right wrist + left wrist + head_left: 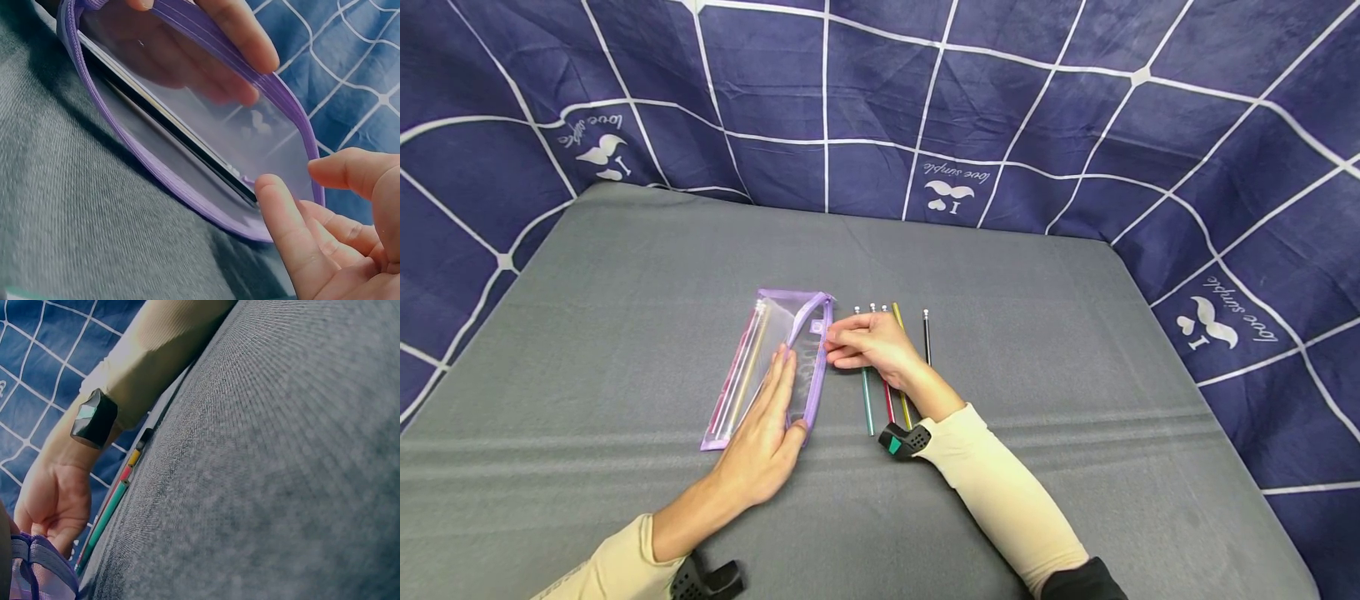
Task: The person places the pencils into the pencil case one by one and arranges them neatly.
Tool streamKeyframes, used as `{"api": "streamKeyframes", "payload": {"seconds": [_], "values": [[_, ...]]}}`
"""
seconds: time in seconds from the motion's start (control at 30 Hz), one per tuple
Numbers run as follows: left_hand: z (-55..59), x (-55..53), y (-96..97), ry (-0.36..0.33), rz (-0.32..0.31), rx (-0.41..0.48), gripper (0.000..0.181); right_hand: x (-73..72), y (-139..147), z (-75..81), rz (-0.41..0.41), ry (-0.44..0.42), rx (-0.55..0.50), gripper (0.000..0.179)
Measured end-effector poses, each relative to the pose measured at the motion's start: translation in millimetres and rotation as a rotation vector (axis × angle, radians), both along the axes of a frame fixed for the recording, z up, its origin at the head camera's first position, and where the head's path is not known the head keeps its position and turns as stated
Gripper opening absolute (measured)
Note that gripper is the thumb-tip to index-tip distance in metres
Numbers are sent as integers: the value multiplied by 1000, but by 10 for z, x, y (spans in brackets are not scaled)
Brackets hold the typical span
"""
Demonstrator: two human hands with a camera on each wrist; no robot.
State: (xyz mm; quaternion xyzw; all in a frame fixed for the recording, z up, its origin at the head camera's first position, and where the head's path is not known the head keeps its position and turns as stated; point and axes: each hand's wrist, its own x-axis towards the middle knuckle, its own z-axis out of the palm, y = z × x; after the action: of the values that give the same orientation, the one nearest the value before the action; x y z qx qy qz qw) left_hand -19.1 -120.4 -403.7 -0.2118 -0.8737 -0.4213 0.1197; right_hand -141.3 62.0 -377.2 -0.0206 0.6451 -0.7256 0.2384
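Note:
A clear pencil case [790,304] with purple trim lies in the middle, its zipped mouth spread apart and several pencils [741,367] along its left side. My left hand [767,429] holds up the upper rim of the mouth, with fingers long and thumb near the close end; fingers show both over the rim and through the plastic in the right wrist view. By the other rim is my right hand [876,346], thumb and index finger [284,231] apart with nothing between them, fingertips right at the mouth. A dark pencil [181,140] lies inside beside paler ones.
Right of the case, a teal pencil [867,400], a red pencil [890,404] and a yellow pencil [905,407] lie side by side, partly under the right hand. Farther right is a black pencil [927,333]. The grey table [1000,275] meets blue checked cloth [880,100] behind.

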Motion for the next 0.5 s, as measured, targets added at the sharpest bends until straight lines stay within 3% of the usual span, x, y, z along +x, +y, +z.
{"api": "streamKeyframes", "payload": {"seconds": [0.5], "values": [[18, 7, 1, -14, 3, -5, 83, -20, 183, 18, -51, 6, 12, 33]]}}
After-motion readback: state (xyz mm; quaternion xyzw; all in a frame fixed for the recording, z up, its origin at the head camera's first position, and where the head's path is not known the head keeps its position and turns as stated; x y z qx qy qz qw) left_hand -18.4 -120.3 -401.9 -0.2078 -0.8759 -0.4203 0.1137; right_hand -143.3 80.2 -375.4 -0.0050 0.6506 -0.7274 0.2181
